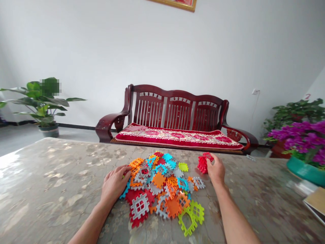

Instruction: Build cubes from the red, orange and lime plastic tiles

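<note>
Right hand (216, 170) pinching a red piece (208, 156) at the small red stack (202, 165), I seem to have only that set apart, while my left hand (114, 183), grip unclear, touches the mixed heap (159, 180) on the table (76, 166), where other red pieces (134, 195) remain

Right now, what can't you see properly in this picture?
All in the head view:
Lowest pieces of the colourful pile: hidden under others.
Whatever lies beneath the left hand: the hand covers it.
How many red pieces are at the right hand: overlapping, too small.
Framed picture: cut by the top edge.
Part of the left plant: blocky blur.
</note>
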`<state>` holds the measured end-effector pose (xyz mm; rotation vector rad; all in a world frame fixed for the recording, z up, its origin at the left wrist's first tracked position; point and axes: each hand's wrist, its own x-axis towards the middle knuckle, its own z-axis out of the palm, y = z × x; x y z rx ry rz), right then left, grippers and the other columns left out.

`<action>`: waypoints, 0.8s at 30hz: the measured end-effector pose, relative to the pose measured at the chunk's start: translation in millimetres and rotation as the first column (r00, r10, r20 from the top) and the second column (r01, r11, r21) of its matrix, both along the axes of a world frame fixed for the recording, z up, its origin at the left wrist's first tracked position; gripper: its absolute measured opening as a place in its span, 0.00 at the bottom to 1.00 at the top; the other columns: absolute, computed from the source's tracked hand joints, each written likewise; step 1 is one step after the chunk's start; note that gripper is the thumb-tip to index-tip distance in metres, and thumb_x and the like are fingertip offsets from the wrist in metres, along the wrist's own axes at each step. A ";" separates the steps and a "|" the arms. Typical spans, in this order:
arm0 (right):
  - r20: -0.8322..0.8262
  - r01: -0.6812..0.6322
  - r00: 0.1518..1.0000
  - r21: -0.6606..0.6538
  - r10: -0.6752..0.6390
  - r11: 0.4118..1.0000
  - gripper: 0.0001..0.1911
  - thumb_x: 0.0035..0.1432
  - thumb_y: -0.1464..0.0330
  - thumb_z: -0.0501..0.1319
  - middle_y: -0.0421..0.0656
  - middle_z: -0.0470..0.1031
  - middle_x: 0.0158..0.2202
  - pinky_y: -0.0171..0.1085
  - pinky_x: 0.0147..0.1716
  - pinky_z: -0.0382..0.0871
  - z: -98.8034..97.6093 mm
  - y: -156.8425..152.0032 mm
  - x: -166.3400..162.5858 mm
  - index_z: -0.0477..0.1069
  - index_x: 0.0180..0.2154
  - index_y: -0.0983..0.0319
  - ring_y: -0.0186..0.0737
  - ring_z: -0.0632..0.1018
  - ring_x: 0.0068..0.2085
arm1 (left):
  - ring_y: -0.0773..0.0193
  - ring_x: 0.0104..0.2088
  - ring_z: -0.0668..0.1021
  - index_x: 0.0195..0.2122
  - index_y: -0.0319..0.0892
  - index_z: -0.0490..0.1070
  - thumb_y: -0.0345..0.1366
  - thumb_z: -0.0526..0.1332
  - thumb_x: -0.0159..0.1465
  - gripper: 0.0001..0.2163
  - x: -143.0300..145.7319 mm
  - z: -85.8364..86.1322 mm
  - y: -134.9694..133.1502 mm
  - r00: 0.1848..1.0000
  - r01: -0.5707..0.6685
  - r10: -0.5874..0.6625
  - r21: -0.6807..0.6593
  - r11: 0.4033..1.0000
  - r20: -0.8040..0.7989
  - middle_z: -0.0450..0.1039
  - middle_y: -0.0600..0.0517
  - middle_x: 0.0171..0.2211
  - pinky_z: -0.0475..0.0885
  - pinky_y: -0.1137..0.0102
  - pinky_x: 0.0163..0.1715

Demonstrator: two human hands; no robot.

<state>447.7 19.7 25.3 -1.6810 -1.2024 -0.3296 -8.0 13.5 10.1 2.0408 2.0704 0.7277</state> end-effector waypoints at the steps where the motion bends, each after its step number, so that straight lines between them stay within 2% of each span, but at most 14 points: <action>1: 0.003 0.000 1.000 0.003 0.000 1.000 0.25 0.54 0.58 0.53 0.54 0.77 0.45 0.46 0.50 0.67 -0.5 0.2 0.6 0.74 0.48 0.65 0.50 0.75 0.47 | 0.58 0.56 0.73 0.48 0.52 0.76 0.43 0.49 0.67 0.17 -0.3 -0.4 0.3 1.000 0.002 -0.002 -0.002 1.000 0.002 0.73 0.53 0.57 0.60 0.59 0.58; 9: 0.005 -0.007 1.000 -0.026 0.007 1.000 0.26 0.54 0.57 0.53 0.54 0.78 0.46 0.47 0.50 0.68 -7.9 3.3 5.3 0.74 0.48 0.65 0.51 0.76 0.47 | 0.58 0.56 0.73 0.47 0.52 0.76 0.43 0.49 0.67 0.17 -1.0 -2.0 1.3 1.000 0.003 -0.003 0.003 1.000 0.013 0.73 0.53 0.57 0.59 0.58 0.59; 13: 0.063 0.009 0.998 0.056 -0.012 0.998 0.25 0.57 0.58 0.52 0.55 0.78 0.45 0.49 0.51 0.67 -1.9 -1.0 2.5 0.75 0.47 0.65 0.51 0.76 0.47 | 0.58 0.56 0.73 0.47 0.52 0.76 0.43 0.49 0.66 0.17 -0.5 -1.2 1.0 1.000 0.002 -0.002 0.004 1.000 0.009 0.73 0.53 0.57 0.59 0.58 0.59; 16: 0.073 -0.067 0.996 0.100 0.060 0.993 0.22 0.58 0.58 0.52 0.53 0.80 0.42 0.46 0.49 0.69 5.3 -5.2 -6.5 0.77 0.43 0.64 0.49 0.78 0.44 | 0.58 0.56 0.73 0.47 0.52 0.76 0.43 0.49 0.67 0.17 -0.2 -0.3 0.4 1.000 -0.003 0.003 -0.001 1.000 0.014 0.73 0.52 0.57 0.59 0.58 0.60; 18: 0.047 -0.173 0.984 0.055 0.170 0.983 0.19 0.58 0.59 0.54 0.50 0.81 0.40 0.43 0.46 0.71 8.6 -7.1 -16.8 0.77 0.40 0.62 0.46 0.79 0.41 | 0.58 0.56 0.73 0.48 0.51 0.76 0.43 0.49 0.66 0.17 -0.2 0.0 -0.1 1.000 -0.001 0.001 -0.001 1.000 0.018 0.73 0.52 0.57 0.58 0.58 0.60; 20: 0.015 -0.286 0.958 -0.044 0.287 0.957 0.16 0.57 0.61 0.55 0.46 0.82 0.38 0.40 0.42 0.72 10.0 -8.1 -29.7 0.78 0.39 0.60 0.43 0.80 0.37 | 0.58 0.56 0.73 0.48 0.51 0.76 0.44 0.49 0.67 0.17 -0.1 0.2 -0.6 1.000 0.004 -0.004 0.004 1.000 0.022 0.74 0.52 0.57 0.58 0.58 0.60; 24: -0.023 -0.457 0.880 -0.306 0.474 0.835 0.14 0.56 0.65 0.56 0.42 0.82 0.34 0.38 0.38 0.73 7.9 -8.6 -55.7 0.78 0.40 0.57 0.40 0.80 0.34 | 0.58 0.55 0.73 0.47 0.52 0.76 0.44 0.49 0.66 0.17 0.3 0.7 -1.1 1.000 0.003 -0.004 0.018 1.000 0.026 0.74 0.52 0.56 0.59 0.59 0.59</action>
